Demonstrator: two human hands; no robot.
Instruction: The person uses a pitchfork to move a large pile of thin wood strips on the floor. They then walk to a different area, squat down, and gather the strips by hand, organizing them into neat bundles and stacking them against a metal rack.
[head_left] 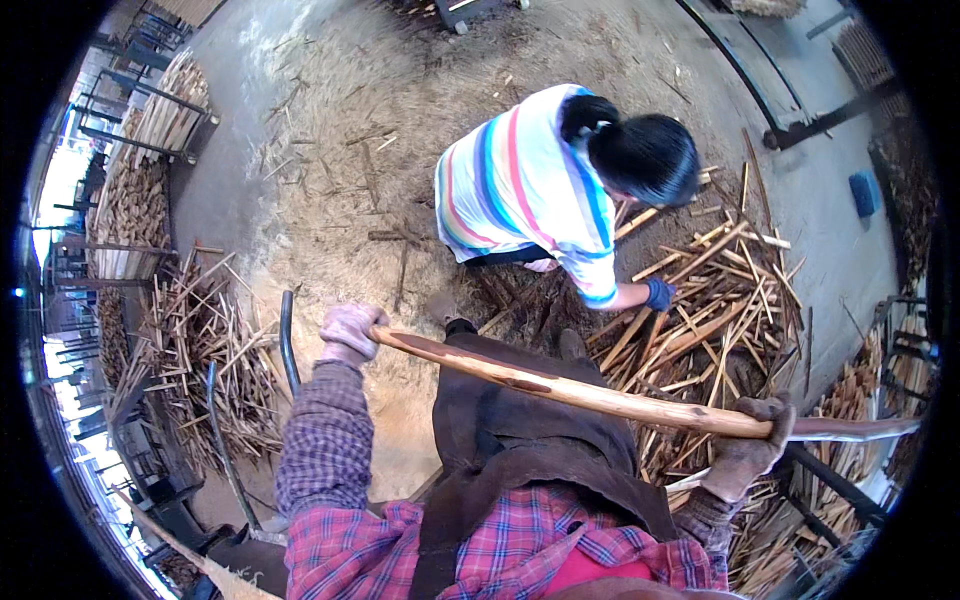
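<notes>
I hold a long, slightly curved wooden pole (pixel 590 395) across my body, above my dark apron. My left hand (pixel 348 332), in a worn glove, grips its left end. My right hand (pixel 748 450), also gloved, grips it near the right end, where the pole runs on past the hand. In front of me a person in a striped shirt (pixel 525 185) crouches over a heap of split wooden sticks (pixel 700 300), one blue-gloved hand (pixel 657 294) among them.
Sawdust and chips cover the ground (pixel 350 180). Another stick pile (pixel 200 350) lies at my left, with stacked bundles in metal racks (pixel 150 130) beyond. A curved metal bar (pixel 287 340) stands near my left hand. More bundles sit at the right (pixel 860 390).
</notes>
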